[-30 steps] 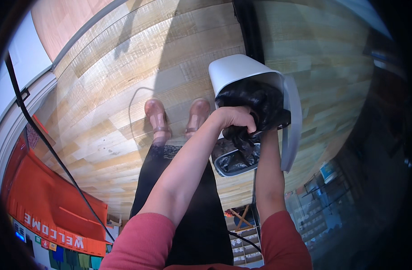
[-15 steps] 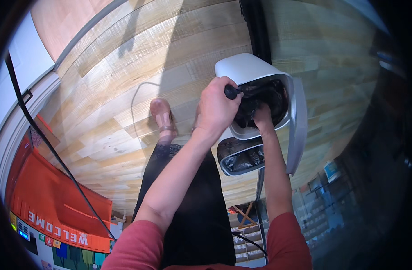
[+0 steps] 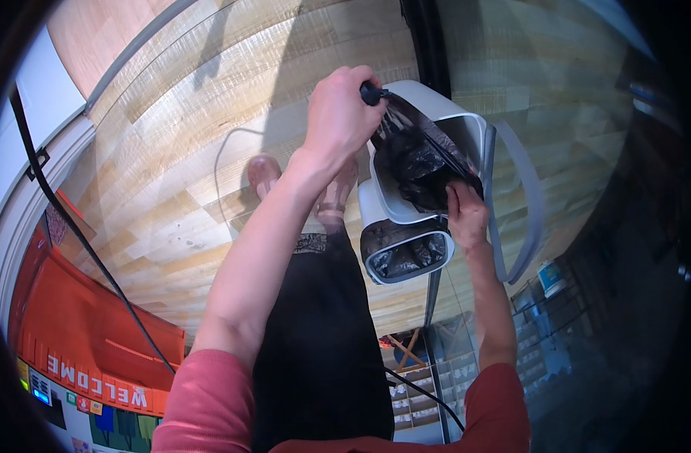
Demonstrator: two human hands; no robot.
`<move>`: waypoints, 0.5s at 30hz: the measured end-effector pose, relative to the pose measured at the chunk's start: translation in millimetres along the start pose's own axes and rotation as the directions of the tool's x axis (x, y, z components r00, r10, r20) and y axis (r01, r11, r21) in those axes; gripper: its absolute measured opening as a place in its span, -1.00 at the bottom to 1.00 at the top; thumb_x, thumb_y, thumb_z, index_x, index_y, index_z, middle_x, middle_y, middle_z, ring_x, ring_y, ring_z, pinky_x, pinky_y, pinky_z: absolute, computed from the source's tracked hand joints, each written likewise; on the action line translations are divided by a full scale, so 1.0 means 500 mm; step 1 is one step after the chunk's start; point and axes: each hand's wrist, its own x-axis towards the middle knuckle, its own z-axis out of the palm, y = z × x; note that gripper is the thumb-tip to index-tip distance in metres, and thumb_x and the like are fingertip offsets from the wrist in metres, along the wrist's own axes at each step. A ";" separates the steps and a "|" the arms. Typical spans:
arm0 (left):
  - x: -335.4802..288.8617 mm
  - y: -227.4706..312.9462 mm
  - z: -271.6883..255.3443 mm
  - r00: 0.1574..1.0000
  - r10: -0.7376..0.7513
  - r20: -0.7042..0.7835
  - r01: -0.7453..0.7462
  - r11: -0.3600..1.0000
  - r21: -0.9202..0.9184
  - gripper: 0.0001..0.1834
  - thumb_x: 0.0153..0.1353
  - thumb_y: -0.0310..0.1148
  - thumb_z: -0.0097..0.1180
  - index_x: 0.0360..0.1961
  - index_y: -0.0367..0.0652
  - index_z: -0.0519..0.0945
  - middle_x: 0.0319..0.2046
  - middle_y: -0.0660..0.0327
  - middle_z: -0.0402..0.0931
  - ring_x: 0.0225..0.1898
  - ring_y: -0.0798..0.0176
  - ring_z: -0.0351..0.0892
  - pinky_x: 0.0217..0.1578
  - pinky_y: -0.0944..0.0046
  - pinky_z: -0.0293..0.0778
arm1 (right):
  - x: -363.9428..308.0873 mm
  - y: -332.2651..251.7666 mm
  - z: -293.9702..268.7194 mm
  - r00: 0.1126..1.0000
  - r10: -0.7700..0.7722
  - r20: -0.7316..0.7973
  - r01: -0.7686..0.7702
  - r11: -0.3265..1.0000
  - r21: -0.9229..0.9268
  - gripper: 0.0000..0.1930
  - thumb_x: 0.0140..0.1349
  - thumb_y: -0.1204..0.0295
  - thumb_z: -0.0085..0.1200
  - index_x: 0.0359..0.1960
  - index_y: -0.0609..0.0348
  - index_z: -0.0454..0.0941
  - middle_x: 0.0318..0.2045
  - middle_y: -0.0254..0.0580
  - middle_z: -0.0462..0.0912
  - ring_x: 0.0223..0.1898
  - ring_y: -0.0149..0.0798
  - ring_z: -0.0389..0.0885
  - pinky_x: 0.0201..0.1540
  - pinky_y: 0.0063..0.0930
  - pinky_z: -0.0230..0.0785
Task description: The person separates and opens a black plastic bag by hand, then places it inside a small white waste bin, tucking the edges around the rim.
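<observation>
left hand (image 3: 339, 117): grip clamped on black bag (image 3: 417, 158)
right hand (image 3: 467, 217): grip pinching bag edge
white bin (image 3: 425, 98): bag in mouth
small bin (image 3: 394, 281): black-lined, just beside

Black bag (image 3: 416, 160) (glossy, creased) — across open white bin (image 3: 427, 100)

2 red sleeves (image 3: 209, 400), black trousers (image 3: 323, 332)

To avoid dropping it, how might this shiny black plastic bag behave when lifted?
The shiny black plastic bag is likely floppy: it bunches in the left hand and creases toward the right hand. Its thin look suggests lightness; its gloss may mean slipperiness.
</observation>
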 end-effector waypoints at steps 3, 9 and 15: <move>0.019 0.020 0.002 0.996 -0.067 0.059 0.068 0.998 -0.013 -0.79 -0.08 -0.42 0.27 -0.37 -0.24 0.63 -0.48 0.00 0.60 -0.39 0.04 0.63 -0.29 0.22 0.50 | -0.023 0.013 -0.020 0.984 0.098 0.146 -0.124 0.976 0.182 -0.69 0.03 0.38 0.26 -0.15 0.07 0.53 -0.26 -0.11 0.62 -0.12 0.03 0.57 0.01 -0.19 0.36; 0.050 0.035 0.003 0.957 -0.205 0.207 0.229 0.968 -0.098 -0.79 -0.04 -0.40 0.29 -0.36 -0.26 0.63 -0.53 0.07 0.60 -0.50 0.19 0.63 -0.47 0.22 0.52 | -0.037 -0.043 -0.081 0.866 -0.244 0.436 0.267 0.964 0.009 0.16 -0.42 0.15 0.48 0.33 0.10 0.10 0.27 0.03 0.21 0.26 0.14 0.20 0.27 -0.07 0.12; 0.085 -0.005 -0.012 0.971 0.070 0.230 -0.092 0.992 0.084 -0.74 -0.07 -0.35 0.34 -0.36 -0.26 0.63 -0.54 0.09 0.59 -0.49 0.22 0.62 -0.46 0.25 0.54 | -0.110 0.000 0.014 0.947 -0.321 0.016 0.321 0.947 -0.015 -0.34 0.04 0.20 0.23 0.15 0.24 0.32 0.25 0.07 0.25 0.18 0.18 0.30 0.24 -0.04 0.15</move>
